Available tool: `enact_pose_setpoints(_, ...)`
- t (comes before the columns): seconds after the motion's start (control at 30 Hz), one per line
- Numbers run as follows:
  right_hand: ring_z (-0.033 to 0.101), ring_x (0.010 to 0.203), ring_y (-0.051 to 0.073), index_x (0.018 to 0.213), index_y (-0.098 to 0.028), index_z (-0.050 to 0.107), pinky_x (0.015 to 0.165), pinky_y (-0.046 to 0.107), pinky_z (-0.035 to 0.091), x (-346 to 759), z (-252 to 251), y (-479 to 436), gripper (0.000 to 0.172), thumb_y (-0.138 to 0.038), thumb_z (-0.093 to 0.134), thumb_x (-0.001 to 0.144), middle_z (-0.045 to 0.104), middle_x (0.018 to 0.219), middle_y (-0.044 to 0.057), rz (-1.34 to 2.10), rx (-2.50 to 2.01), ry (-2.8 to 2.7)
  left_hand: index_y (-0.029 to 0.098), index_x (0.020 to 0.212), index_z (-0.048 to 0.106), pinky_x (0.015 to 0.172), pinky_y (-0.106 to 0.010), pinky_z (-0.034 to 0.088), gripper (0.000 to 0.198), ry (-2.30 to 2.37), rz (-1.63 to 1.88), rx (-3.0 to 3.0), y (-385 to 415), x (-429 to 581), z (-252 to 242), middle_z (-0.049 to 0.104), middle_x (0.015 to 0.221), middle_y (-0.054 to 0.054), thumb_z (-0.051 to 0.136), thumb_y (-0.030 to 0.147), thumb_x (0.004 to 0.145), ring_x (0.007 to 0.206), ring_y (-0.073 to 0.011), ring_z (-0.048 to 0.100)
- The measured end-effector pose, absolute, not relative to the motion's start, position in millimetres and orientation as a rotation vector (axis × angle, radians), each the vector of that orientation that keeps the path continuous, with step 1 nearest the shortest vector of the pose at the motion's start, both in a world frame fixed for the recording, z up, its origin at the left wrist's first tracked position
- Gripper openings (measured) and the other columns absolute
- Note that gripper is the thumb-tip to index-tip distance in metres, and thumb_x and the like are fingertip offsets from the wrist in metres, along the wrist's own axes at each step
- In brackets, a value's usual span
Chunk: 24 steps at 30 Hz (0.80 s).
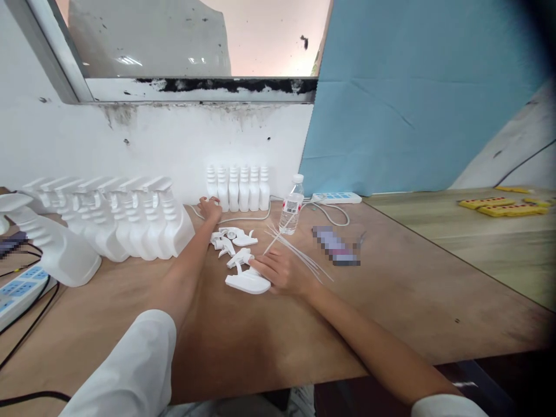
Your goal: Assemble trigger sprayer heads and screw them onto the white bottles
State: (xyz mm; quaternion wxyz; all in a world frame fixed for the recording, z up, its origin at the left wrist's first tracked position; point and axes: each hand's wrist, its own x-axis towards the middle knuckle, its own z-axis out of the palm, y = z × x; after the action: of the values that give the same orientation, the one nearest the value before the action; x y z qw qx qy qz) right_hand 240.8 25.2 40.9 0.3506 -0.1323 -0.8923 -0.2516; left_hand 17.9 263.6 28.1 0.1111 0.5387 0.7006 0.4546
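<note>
My left hand (pixel 210 208) reaches far forward to the leftmost of several white plastic bottles (pixel 233 191) standing in a row by the wall. Its fingers are apart, beside that bottle's lower part; no firm grip shows. Closer in, my right hand (pixel 280 271) is closed around a white trigger sprayer head (pixel 248 281), low over the table. A thin white tube slants up from near its fingers. More trigger sprayer heads (pixel 237 236) lie loose just beyond it. Several thin white tubes (pixel 304 259) are spread on the table to the right of this hand.
At left stand several white spray bottles (pixel 143 226) with heads fitted. A clear water bottle (pixel 292 208) stands beyond the tubes. A blurred-out flat object (pixel 336 246) lies right of it. Power strips (pixel 336 198) (pixel 21 295) sit at the back and left. Yellow items (pixel 504 207) lie farther right.
</note>
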Motion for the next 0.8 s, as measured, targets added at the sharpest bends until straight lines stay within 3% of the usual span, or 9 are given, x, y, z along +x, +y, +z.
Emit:
enact_pose_setpoints(0.13,0.062,0.073,0.021,0.124,-0.011,0.054,0.062,0.034,0.043,242,39,26,0.034,-0.018,0.040,0.094,0.071,0.094,0.014,-0.618,-0.367,-2.340,0.025,0.102,0.069,0.111,-0.047,0.031,0.035,2.063,1.222,1.751,269,14,23,0.032,0.150,-0.007,0.058,0.006,0.074,0.136,-0.0332,0.032)
enact_pose_setpoints(0.27,0.062,0.073,0.021,0.125,-0.010,0.053,0.062,0.035,0.043,240,36,29,0.035,-0.017,0.040,0.092,0.070,0.094,0.014,-0.616,-0.349,-2.329,0.022,0.124,0.062,0.108,-0.053,0.035,0.052,2.085,1.132,1.736,268,11,25,0.031,0.151,-0.014,0.062,0.012,0.073,0.131,-0.0390,0.041)
enact_pose_setpoints(0.37,0.060,0.069,0.020,0.121,-0.011,0.055,0.062,0.034,0.042,240,36,29,0.034,-0.017,0.038,0.093,0.070,0.092,0.014,-0.646,-0.341,-2.284,0.020,0.131,0.057,0.104,-0.049,0.040,0.058,2.072,1.134,1.679,263,10,27,0.038,0.144,-0.018,0.065,0.015,0.073,0.124,-0.0378,0.049)
enact_pose_setpoints(0.47,0.061,0.069,0.019,0.120,-0.010,0.056,0.063,0.034,0.043,241,40,27,0.032,-0.015,0.040,0.093,0.071,0.094,0.014,-0.654,-0.339,-2.278,0.021,0.132,0.055,0.104,-0.044,0.040,0.054,2.070,1.232,1.626,253,12,30,0.041,0.138,-0.018,0.062,0.017,0.078,0.124,-0.0346,0.050)
enact_pose_setpoints(0.67,0.065,0.073,0.021,0.124,-0.013,0.055,0.062,0.035,0.046,244,48,26,0.034,-0.024,0.047,0.093,0.073,0.098,0.013,-0.615,-0.362,-2.209,0.021,0.131,0.049,0.104,-0.047,0.038,0.041,2.080,1.521,1.510,211,26,42,0.042,0.130,-0.018,0.047,0.019,0.090,0.123,-0.0330,0.048)
enact_pose_setpoints(0.8,0.067,0.074,0.023,0.124,-0.016,0.056,0.060,0.036,0.048,248,57,30,0.035,-0.028,0.054,0.091,0.073,0.092,0.012,-0.634,-0.376,-2.100,0.024,0.126,0.050,0.110,-0.036,0.035,0.037,1.894,1.659,1.669,170,37,52,0.046,0.128,-0.011,0.052,0.018,0.089,0.125,-0.0236,0.048)
